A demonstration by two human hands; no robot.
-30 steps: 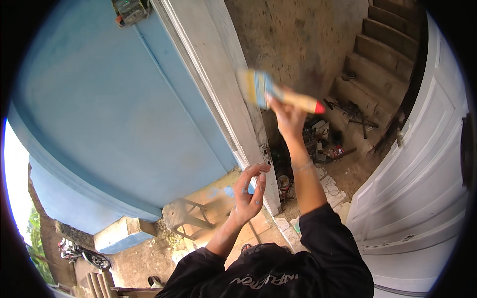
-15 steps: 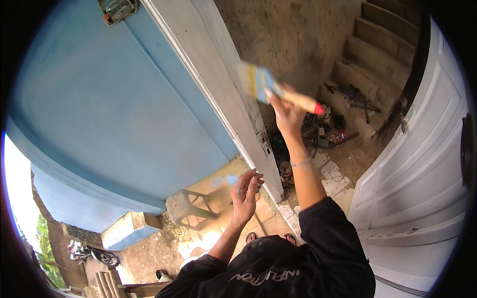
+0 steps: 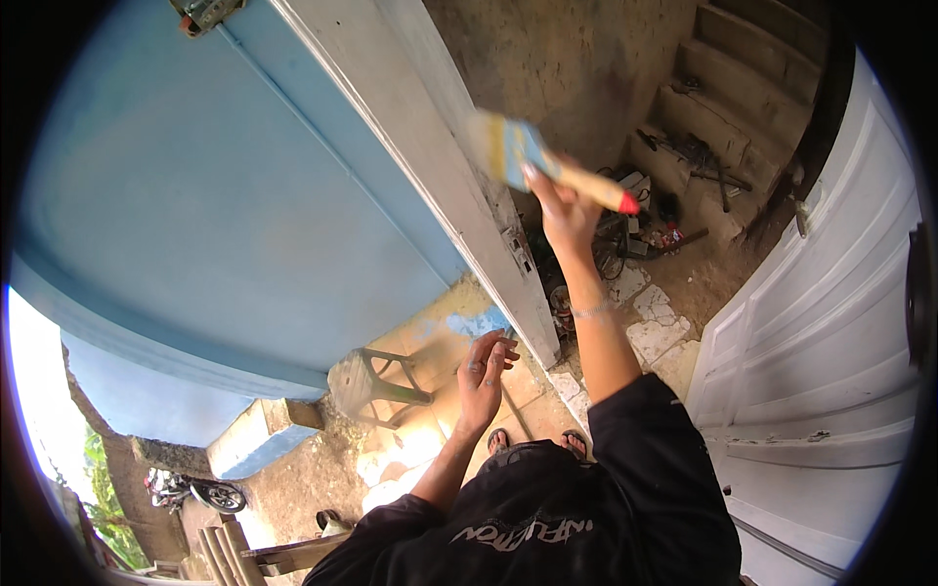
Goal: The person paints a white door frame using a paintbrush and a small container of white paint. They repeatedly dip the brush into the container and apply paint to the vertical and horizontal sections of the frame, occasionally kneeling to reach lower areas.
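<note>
Raised at the door frame, my right hand (image 3: 567,217) is closed around a paintbrush (image 3: 598,188) with a wooden handle, a red end and a blue ferrule. Its wide pale bristles overlap the edge of the white door frame (image 3: 410,127); motion blur hides whether they touch. Lower down and to the left, my left hand (image 3: 481,376) has loosely bent fingers, slightly apart, with blue smudges on the skin. Nothing shows in it. It is nearest to the lower part of the frame, above the tiled floor.
A light blue wall (image 3: 225,195) fills the left. Below it stand a plastic stool (image 3: 366,381) and a concrete ledge (image 3: 259,444). Blue stains (image 3: 479,322) mark the floor. Right of the frame are clutter (image 3: 645,225), concrete stairs (image 3: 723,107) and a white panelled door (image 3: 821,322). A motorcycle (image 3: 200,491) is outside.
The brush and my right hand have shifted slightly within the picture, still at the frame. The view has tilted a little. My left hand keeps much the same pose.
</note>
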